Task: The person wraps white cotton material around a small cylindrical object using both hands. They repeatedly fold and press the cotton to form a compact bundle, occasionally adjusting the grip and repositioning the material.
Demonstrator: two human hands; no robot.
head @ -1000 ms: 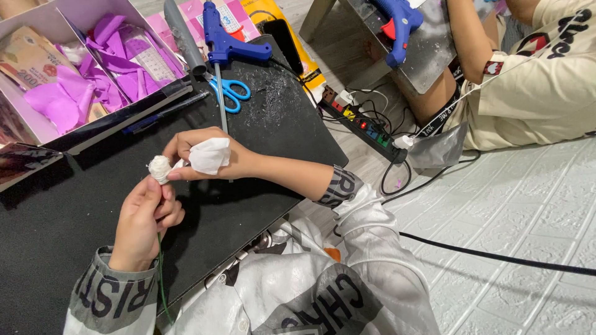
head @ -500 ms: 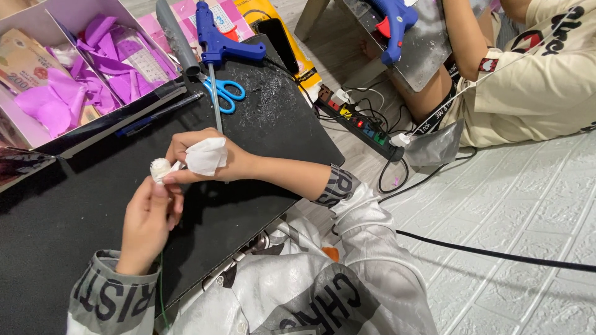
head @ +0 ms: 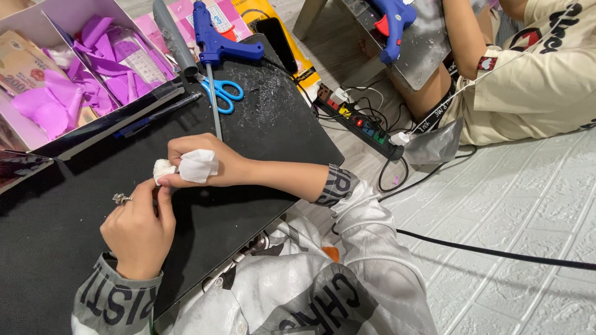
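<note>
Over the black board (head: pixel 261 124), my right hand (head: pixel 202 164) pinches a small white wad (head: pixel 162 168) at its fingertips; a white tissue piece (head: pixel 198 165) lies wrapped over its fingers. My left hand (head: pixel 139 229), wearing a ring (head: pixel 119 198), comes up from below. Its fingertips touch the same white wad. Both hands meet at the wad, just above the board's middle.
A blue glue gun (head: pixel 214 40) and blue-handled scissors (head: pixel 222 94) lie at the board's far edge. A box of purple paper pieces (head: pixel 102 68) sits far left. A power strip (head: pixel 363 127) with cables lies on the floor. Another person (head: pixel 515 74) holds a second glue gun (head: pixel 391 22).
My left hand has shifted slightly down and closer to the wad; the view has tilted a little. The grip on the white wad is the same.
</note>
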